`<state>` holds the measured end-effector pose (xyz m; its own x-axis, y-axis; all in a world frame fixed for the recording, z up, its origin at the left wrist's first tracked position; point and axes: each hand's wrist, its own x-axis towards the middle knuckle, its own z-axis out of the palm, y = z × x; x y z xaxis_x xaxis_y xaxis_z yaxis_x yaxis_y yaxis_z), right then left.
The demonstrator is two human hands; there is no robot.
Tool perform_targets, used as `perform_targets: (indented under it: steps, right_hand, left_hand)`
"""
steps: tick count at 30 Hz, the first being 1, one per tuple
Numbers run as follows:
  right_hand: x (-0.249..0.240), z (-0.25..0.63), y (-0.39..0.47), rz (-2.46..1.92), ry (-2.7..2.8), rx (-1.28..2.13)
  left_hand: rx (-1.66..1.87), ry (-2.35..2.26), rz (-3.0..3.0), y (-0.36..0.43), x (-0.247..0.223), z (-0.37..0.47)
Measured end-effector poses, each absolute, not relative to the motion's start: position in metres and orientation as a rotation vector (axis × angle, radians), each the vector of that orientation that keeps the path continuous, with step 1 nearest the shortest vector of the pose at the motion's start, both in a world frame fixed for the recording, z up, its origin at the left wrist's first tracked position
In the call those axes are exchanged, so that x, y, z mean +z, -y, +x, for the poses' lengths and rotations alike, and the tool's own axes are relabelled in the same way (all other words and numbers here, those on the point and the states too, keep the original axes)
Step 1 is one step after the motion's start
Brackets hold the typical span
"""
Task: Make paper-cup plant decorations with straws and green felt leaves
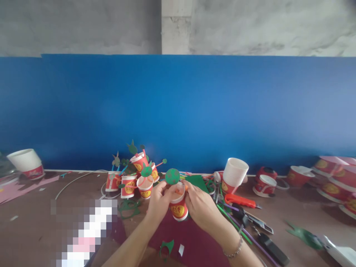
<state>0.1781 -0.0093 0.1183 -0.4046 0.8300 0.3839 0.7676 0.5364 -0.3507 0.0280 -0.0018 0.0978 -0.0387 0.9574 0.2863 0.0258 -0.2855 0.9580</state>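
Between my two hands stands a red paper cup (178, 208) with a white rim and a yellow emblem. My left hand (160, 200) is closed on the cup's left rim, its thumb over the edge. A green spotted paper disc (172, 176) rises just above those fingers; how it is fixed is hidden. My right hand (200, 202) is closed at the cup's right rim, its fingertips by a small orange piece (186, 188) that looks like a straw end. Beneath the cup lies a dark red paper sheet (191, 244), with a green paper scrap (167, 247) nearer me.
Several decorated paper cups (128, 186) stand behind left. At right are a stack of white-rimmed cups (235, 174), an orange utility knife (240, 200), straws (236, 223), a black key fob (274, 246) and scissors (324, 243). A blue panel (178, 111) closes the back.
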Motion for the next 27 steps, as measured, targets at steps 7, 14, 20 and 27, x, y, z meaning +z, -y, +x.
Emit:
perform_targets:
  steps: [7,14,20,27]
  right_hand:
    - [0.131,0.18,0.019,-1.089,2.239,0.297]
    - [0.12,0.18,0.017,-1.0,2.148,0.471]
    - [0.108,0.179,0.002,-1.09,1.855,0.781]
    - [0.116,0.189,-0.006,-1.139,1.367,1.177]
  left_hand:
    - [1.493,-1.165,1.461,0.004,0.097,0.026]
    - [1.566,-1.108,1.676,0.009,0.104,0.028]
    - [1.87,-1.331,1.786,0.012,0.104,0.022]
    - [1.979,-1.296,1.025,-0.002,0.096,0.017]
